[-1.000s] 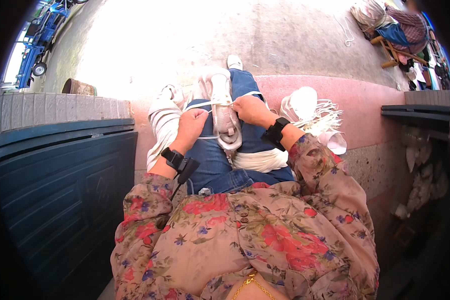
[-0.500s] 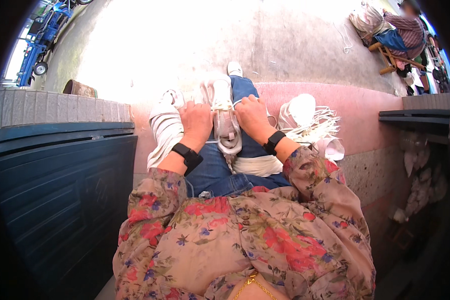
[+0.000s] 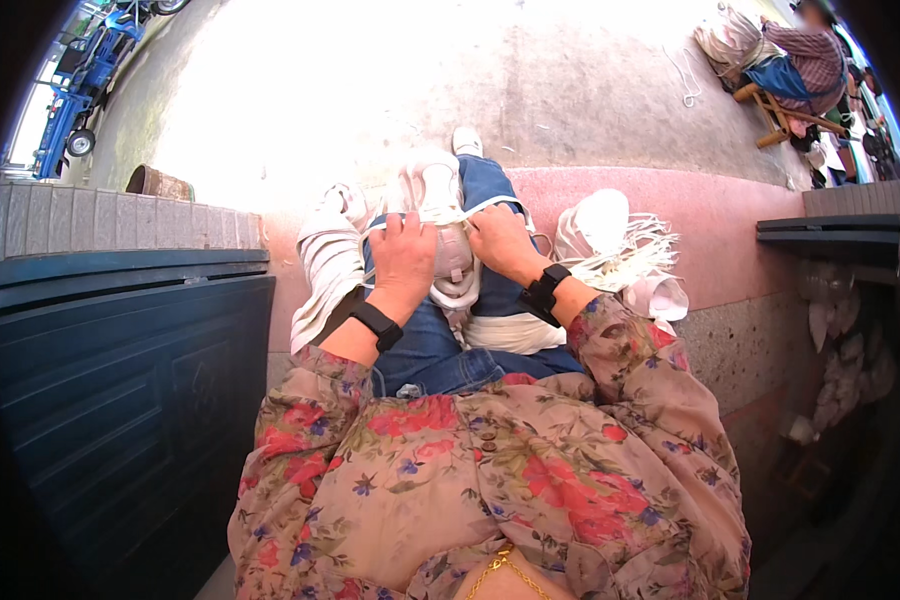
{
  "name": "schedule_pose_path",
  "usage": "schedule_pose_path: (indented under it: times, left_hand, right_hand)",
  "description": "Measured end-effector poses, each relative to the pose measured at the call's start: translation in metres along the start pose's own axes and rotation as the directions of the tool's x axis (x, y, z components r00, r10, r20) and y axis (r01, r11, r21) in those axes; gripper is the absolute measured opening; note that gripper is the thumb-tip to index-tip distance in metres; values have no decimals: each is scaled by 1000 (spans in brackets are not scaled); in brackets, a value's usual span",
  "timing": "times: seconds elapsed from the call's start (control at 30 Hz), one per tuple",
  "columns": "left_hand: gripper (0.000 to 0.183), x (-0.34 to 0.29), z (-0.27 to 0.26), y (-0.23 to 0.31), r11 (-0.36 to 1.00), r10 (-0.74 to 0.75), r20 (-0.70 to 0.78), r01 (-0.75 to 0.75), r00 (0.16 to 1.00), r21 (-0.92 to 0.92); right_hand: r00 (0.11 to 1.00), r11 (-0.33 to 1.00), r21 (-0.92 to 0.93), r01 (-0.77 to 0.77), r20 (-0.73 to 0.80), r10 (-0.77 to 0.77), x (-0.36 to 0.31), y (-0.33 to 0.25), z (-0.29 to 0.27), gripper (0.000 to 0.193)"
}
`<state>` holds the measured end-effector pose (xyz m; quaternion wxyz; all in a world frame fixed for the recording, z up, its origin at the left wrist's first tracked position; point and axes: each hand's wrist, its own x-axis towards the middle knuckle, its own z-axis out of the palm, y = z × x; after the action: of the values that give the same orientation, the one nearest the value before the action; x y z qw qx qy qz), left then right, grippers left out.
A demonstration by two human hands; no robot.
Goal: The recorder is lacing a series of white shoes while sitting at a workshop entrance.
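Observation:
A pale white-and-pinkish shoe upper (image 3: 454, 262) lies over my lap between my hands, its opening toward me. My left hand (image 3: 404, 258) is at its left side, fingers curled over a white shoelace. At the right side my right hand (image 3: 503, 240) pinches the white lace (image 3: 453, 220), which runs across the shoe. My fingertips are partly hidden by the backs of my hands. Beyond the hands, more white shoe parts (image 3: 430, 180) rest against my leg. A stack of white uppers (image 3: 328, 245) stands left of my left hand.
A bundle of loose white laces (image 3: 645, 245) and a white rounded piece (image 3: 604, 215) lie on the pink step at right. A dark blue panelled door (image 3: 120, 400) stands at left. Farther off are a brown pot (image 3: 160, 183), blue vehicles (image 3: 75, 90) and a seated person (image 3: 810, 60).
My left hand has shifted slightly right and down, turning over the shoe's left edge. A lace strand now shows left of it. My right hand stays nearly in place.

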<state>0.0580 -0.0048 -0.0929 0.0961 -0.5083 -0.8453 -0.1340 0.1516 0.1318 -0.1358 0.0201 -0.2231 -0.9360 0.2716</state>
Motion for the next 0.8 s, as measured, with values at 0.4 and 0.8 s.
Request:
schedule_pose_path:
  times: [0.4,0.8]
  left_hand:
    - [13,80,-71,-5,198,-221,122,167,968,-966]
    - [12,19,9,-4,851,-104,351,266,931,-453]
  right_hand:
    - [929,938,177,300,-277,-245,-4,3,2,11]
    - [907,945,-40,324,-271,-323,11,-5,-8,7]
